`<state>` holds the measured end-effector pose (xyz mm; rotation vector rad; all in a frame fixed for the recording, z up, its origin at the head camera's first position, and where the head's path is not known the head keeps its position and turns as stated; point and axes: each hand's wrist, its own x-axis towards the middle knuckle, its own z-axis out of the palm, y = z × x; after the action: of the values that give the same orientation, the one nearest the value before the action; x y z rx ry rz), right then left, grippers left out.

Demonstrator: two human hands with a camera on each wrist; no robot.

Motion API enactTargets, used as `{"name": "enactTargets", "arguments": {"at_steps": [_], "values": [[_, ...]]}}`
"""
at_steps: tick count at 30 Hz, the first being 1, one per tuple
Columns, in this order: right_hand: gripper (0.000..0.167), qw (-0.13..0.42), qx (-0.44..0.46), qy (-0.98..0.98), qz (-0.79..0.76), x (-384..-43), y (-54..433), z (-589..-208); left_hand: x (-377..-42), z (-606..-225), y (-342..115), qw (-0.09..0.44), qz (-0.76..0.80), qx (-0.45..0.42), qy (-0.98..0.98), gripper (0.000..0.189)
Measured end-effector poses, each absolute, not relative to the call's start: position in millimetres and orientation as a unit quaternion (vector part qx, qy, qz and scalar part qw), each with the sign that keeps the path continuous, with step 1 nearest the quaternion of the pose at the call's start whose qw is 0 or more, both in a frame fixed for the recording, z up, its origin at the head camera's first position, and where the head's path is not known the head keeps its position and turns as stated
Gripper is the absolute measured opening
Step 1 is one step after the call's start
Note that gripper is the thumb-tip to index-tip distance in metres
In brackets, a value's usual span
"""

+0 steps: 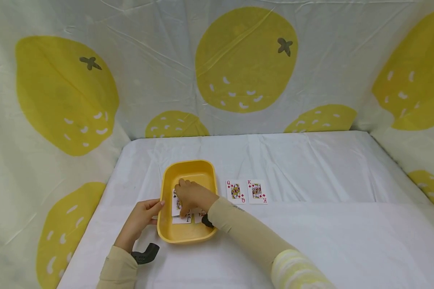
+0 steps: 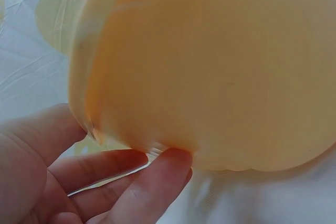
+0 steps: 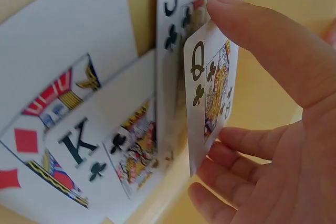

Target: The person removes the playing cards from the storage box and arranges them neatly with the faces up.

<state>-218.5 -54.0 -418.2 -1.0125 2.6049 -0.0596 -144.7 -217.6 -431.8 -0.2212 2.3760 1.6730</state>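
Note:
A yellow plastic tray [image 1: 179, 235] stands on the white cloth, and my left hand [image 1: 141, 214] grips its left rim between thumb and fingers. Over the tray's interior, my right hand [image 1: 195, 194] holds a queen of clubs [image 3: 199, 98] by its edges, the card tilted. Beneath it in the tray lies a jack of clubs [image 3: 169, 3]. A king of clubs [image 3: 84, 148] overlaps a diamond face card [image 3: 63, 51] beside the jack in the right wrist view. My right hand and wrist partly hide these cards in the head view.
Right of the tray, a queen of diamonds [image 1: 236, 192] and a king of diamonds [image 1: 257, 192] lie face up side by side on the white tablecloth [image 1: 311, 241]. A curtain with yellow lemon prints [image 1: 246, 60] surrounds the table at the back and sides.

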Motion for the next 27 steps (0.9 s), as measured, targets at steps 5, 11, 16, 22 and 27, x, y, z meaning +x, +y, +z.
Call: {"name": "enactTargets", "arguments": {"at_steps": [5, 11, 16, 22, 27], "values": [[0.09, 0.173, -0.367, 0.913, -0.026, -222.5, -49.2, -402.2, -144.8, -430.7, -217.1, 0.116, 0.564, -0.078, 0.814, 0.045], [0.093, 0.17, -0.374, 0.91, -0.051, -228.7, -33.1, -381.2, -145.0, -430.2, -215.6, 0.117, 0.562, -0.081, 0.815, 0.044], [0.092, 0.175, -0.355, 0.913, -0.094, -231.8, -8.6, -368.9, -144.6, -429.6, -215.3, 0.118, 0.553, -0.087, 0.82, 0.043], [0.088, 0.14, -0.347, 0.92, -0.112, -237.5, 29.9, -367.4, -143.4, -429.0, -214.9, 0.118, 0.555, -0.088, 0.819, 0.043], [0.09, 0.141, -0.319, 0.927, -0.134, -240.5, 66.1, -368.3, -143.3, -429.5, -214.6, 0.116, 0.556, -0.09, 0.818, 0.043]]}}
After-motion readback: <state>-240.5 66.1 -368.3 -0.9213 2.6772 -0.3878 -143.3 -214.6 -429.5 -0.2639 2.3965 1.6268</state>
